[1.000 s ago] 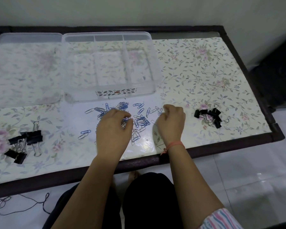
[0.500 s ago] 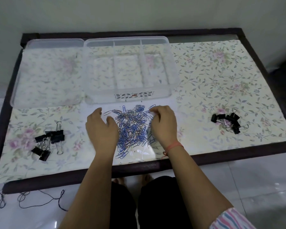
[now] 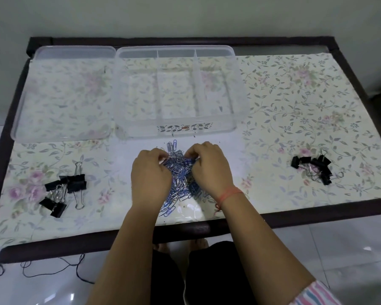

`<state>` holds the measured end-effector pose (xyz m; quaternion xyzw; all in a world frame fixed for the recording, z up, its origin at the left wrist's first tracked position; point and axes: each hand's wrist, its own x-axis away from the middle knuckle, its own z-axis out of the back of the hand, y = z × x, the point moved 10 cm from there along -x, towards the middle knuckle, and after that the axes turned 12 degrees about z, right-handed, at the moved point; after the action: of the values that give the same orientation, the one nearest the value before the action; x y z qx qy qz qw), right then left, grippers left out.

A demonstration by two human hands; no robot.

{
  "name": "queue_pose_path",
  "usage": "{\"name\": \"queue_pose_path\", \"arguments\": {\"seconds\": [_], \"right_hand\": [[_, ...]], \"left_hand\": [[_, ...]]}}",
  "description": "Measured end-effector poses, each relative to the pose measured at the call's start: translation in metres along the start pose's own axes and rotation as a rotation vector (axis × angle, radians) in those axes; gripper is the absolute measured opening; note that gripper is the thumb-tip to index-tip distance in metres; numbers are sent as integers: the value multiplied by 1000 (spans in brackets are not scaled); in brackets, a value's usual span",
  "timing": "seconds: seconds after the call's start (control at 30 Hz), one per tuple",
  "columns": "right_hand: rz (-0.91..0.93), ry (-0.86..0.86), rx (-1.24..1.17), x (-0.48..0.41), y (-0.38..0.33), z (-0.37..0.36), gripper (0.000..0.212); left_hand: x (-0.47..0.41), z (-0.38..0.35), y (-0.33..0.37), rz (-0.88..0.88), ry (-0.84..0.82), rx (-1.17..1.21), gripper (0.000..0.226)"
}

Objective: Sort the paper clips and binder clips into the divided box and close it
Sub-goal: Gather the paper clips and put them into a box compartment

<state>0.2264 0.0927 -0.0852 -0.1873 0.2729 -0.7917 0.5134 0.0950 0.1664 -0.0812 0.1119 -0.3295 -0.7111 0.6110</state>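
A heap of blue and silver paper clips [image 3: 180, 172] lies on the table just in front of the clear divided box [image 3: 180, 128]. My left hand [image 3: 151, 175] and my right hand [image 3: 209, 168] press in on the heap from both sides, fingers curled around it. The box stands open with its compartments bare, and its clear lid [image 3: 62, 93] lies flat to its left. Large black binder clips [image 3: 63, 190] sit at the near left. Smaller black binder clips [image 3: 312, 168] sit at the right.
The table has a floral cover [image 3: 295, 106] and a dark raised frame [image 3: 317, 216] along the near edge. A thin black cord [image 3: 31, 269] lies on the white floor at the lower left. A wall stands behind the table.
The scattered paper clips have been swept into one tight heap. Both hands moved inward and now close around it. The view has shifted so that more of the table's left side shows.
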Motion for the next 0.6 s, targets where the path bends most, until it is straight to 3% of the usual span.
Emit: {"name": "queue_pose_path", "arguments": {"seconds": [0.13, 0.33, 0.6], "right_hand": [[14, 90, 27, -12, -3, 6, 40], [63, 41, 30, -20, -20, -15, 46], [82, -88, -3, 6, -25, -16, 38]], "left_hand": [[-8, 1, 6, -40, 34, -33, 50], [-16, -13, 9, -3, -51, -29, 52], [2, -11, -1, 21, -194, -76, 41]]}}
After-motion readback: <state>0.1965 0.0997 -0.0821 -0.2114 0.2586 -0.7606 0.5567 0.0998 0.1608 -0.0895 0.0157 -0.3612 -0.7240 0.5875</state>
